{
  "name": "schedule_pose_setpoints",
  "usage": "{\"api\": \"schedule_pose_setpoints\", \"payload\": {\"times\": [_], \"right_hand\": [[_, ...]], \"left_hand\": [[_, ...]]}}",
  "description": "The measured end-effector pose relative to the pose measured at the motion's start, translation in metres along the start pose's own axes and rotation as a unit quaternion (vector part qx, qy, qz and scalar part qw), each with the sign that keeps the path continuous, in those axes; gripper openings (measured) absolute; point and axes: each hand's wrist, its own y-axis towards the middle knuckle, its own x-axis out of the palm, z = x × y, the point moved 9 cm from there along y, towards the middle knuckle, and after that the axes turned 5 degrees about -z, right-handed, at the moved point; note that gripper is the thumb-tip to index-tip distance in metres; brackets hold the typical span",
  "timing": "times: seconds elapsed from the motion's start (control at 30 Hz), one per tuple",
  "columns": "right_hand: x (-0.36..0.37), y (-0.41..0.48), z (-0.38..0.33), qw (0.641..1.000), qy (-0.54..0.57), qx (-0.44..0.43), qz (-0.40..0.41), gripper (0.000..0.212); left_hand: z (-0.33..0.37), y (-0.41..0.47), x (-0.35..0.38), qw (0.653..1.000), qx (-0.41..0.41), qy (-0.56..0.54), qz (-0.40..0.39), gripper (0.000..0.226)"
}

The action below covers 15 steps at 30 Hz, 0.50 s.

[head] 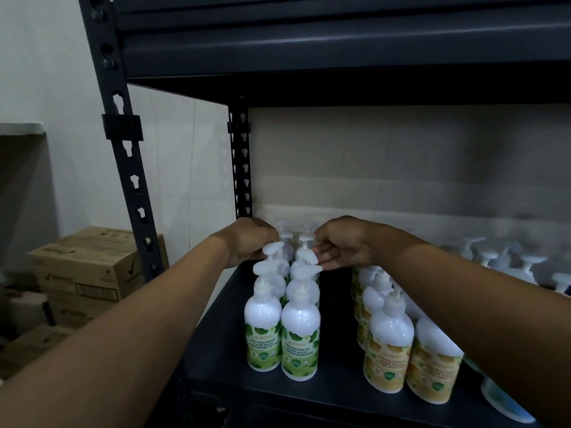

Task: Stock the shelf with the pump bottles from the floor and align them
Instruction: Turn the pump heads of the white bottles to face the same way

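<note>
I see the green-label pump bottles (300, 335) standing in two rows at the left end of the dark shelf (336, 387), with the yellow-label bottles (391, 344) near on their right. The left hand (248, 242) curls round a left-row pump head. The right hand (344, 247) has its fingertips at a right-row pump head, but through the blur I cannot tell whether it pinches or only touches.

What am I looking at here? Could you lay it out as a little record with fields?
place: dark metal shelf
green bottles: two rows, left, upright
yellow bottles: rows to their right, apart
left hand: at a pump head in the left green row
right hand: fingers at a pump head in the right green row
grip: too unclear to tell
boxes: stacked left of the shelf
</note>
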Motion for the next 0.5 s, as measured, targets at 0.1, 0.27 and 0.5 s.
{"api": "schedule_pose_setpoints", "payload": {"times": [0.1,0.27,0.5], "right_hand": [[0.001,-0.009,-0.002,1.000,-0.022,0.001,0.007,0.032],[0.001,-0.032,-0.011,0.997,-0.068,-0.023,0.013,0.035],[0.018,-0.060,-0.001,0.995,-0.099,-0.027,-0.009,0.040]], "left_hand": [[0.000,-0.007,-0.003,0.999,0.005,-0.030,0.029,0.014],[0.003,-0.029,-0.012,0.997,0.007,-0.033,0.072,0.025],[0.000,-0.051,-0.009,0.996,0.028,-0.002,0.087,0.031]]}}
